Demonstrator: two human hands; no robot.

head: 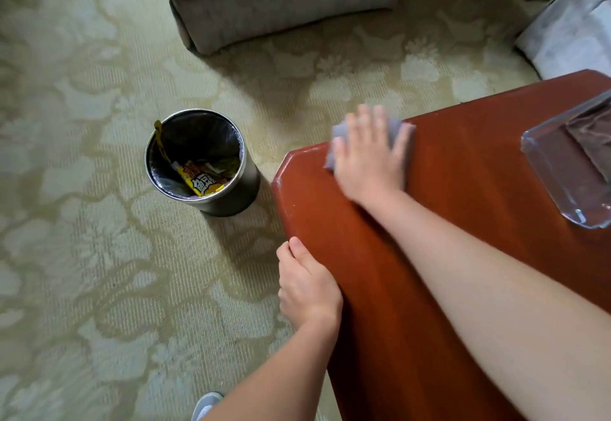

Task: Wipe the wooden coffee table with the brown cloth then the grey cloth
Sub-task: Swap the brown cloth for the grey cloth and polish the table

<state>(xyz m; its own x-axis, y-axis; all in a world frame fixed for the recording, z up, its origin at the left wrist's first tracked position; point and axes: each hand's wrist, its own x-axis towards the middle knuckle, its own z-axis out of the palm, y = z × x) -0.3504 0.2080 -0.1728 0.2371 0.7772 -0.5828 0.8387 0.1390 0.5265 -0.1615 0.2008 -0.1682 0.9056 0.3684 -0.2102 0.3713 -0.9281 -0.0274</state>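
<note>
The red-brown wooden coffee table point(463, 162) fills the right side of the head view. My right hand point(368, 159) lies flat with spread fingers on the grey cloth point(396, 128), pressing it onto the table near its far left corner; the hand is blurred. Most of the cloth is hidden under the palm. My left hand point(305, 285) grips the table's left edge, with the thumb on top and the fingers curled under. A brown cloth point(591, 136) lies in a clear glass tray point(555, 182) at the table's right.
A round metal waste bin point(201, 162) with a black liner and yellow wrappers stands on the patterned carpet, left of the table. A grey upholstered sofa base point(281, 0) sits at the top. A grey shoe point(206, 404) shows at the bottom.
</note>
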